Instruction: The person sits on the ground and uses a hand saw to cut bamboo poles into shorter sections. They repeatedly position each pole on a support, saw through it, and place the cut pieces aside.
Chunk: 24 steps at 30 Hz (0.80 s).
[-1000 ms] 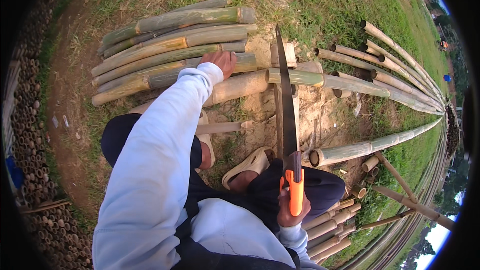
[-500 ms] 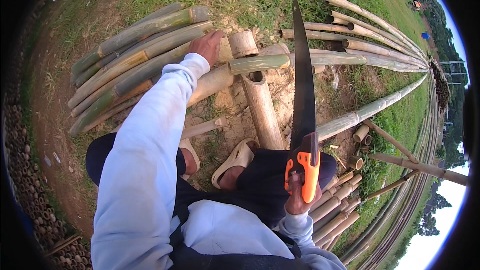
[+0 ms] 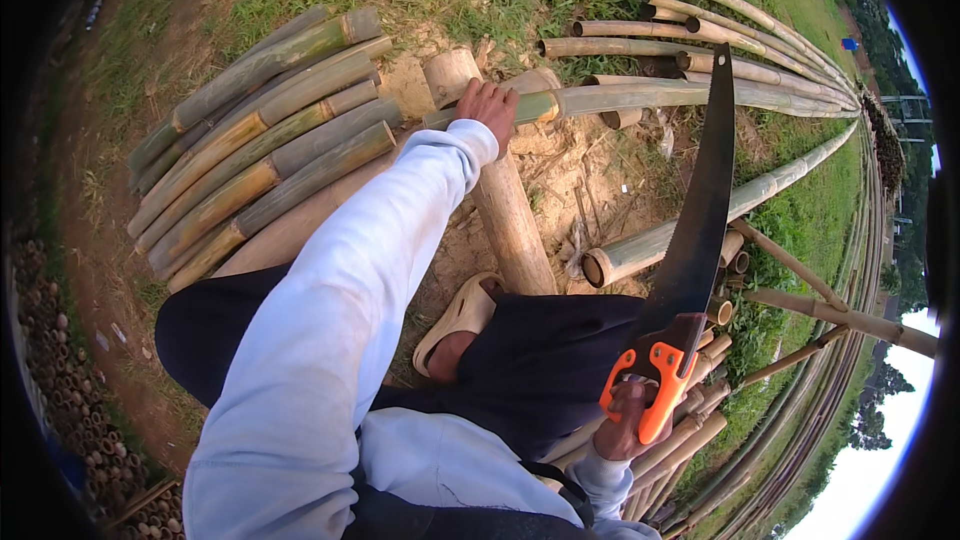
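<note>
Where the right hand (image 3: 628, 418) is: closed round the orange handle of the saw (image 3: 697, 225), low at the right of the body.
Saw: flat dark blade, toothed along its left edge, tapering to a holed tip; in this view it passes in front of the pole.
Left hand (image 3: 488, 112): laid over the pole (image 3: 620, 98) near its left end, fingers bent; underside hidden, so cannot tell whether the grip is closed.
Pole: grey-green bamboo, round, ringed with nodes, running from the hand to the far right.
Sandal (image 3: 461, 323): beige, moulded, near the log (image 3: 510, 215).
Log: pale, barkless, cylindrical, below the left hand.
Cut lengths (image 3: 305, 130): bamboo, mottled brown and green, side by side left of the left hand.
Soil (image 3: 560, 165): tan, crumbly, strewn with slivers.
Grass (image 3: 450, 5): short, patchy, beyond the soil.
Long poles (image 3: 735, 2): hollow-ended, fanned on grass at upper right.
Open yard: trees (image 3: 868, 427) and bright sky (image 3: 850, 485) at the right rim.
</note>
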Motion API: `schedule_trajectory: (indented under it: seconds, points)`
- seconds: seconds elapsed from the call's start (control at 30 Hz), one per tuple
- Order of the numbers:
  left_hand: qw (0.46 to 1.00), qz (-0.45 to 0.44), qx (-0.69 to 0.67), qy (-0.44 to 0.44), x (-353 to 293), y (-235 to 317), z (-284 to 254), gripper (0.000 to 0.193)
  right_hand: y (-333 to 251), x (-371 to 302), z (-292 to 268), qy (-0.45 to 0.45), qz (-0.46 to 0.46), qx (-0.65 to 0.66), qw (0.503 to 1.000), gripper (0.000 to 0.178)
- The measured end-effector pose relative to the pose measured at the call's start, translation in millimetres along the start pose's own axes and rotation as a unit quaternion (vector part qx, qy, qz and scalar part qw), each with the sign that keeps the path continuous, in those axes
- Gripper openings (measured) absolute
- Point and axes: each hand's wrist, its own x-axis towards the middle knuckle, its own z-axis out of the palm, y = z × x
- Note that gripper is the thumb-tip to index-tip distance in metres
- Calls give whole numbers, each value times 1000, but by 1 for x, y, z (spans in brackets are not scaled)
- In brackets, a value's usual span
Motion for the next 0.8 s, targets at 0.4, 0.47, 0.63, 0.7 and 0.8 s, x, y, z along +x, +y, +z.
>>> schedule_trajectory:
  seconds: [0.4, 0.47, 0.63, 0.7, 0.8]
  points:
    - [995, -21, 25, -97, 32, 8, -2, 65, -13, 1, 0, -30, -30, -4, 999, 14]
    - [994, 13, 36, -100, 33, 7, -1, 64, -19, -2, -3, -38, -26, -23, 999, 15]
    - [994, 84, 38, -64, 14, 19, -34, 55, -15, -6, -7, -17, 3, -27, 999, 16]
    - [994, 84, 38, -50, 1, 19, -46, 52, -19, -5, -4, -17, -5, -6, 1000, 14]
    - [995, 68, 27, -71, -30, -11, -61, 55, -24, 4, -1, -37, -30, 12, 999, 13]
